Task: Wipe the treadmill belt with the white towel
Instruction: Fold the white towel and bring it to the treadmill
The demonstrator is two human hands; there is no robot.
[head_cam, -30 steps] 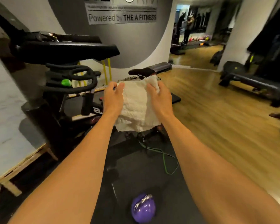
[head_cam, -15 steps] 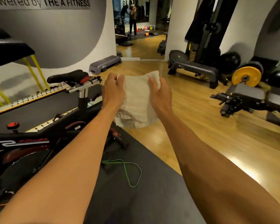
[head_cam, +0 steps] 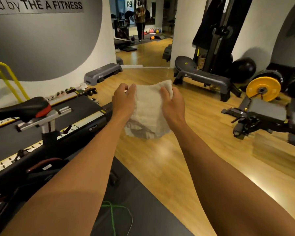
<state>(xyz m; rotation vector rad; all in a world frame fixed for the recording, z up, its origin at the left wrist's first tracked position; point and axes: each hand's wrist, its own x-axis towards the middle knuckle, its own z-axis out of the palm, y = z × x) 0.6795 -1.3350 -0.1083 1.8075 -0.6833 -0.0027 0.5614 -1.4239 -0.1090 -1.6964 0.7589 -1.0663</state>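
I hold a folded white towel (head_cam: 149, 109) in the air at chest height, over the wooden floor. My left hand (head_cam: 123, 101) grips its left edge and my right hand (head_cam: 173, 103) grips its right edge. The treadmill lies to my left along the wall, its dark belt (head_cam: 78, 108) running between pale side rails (head_cam: 85, 122). The towel is apart from the belt, to the right of the treadmill's end.
An exercise bike's saddle (head_cam: 24, 108) and post stand between me and the treadmill. A dark floor mat (head_cam: 138, 206) with a green cord (head_cam: 116, 213) is underfoot. A grey step platform (head_cam: 102, 72), a bench (head_cam: 204, 77) and a yellow weight plate (head_cam: 263, 88) stand around the wooden floor.
My view has swung to the right, away from the bike's handlebars toward the open gym floor. Both hands have kept hold of the towel in front of me.
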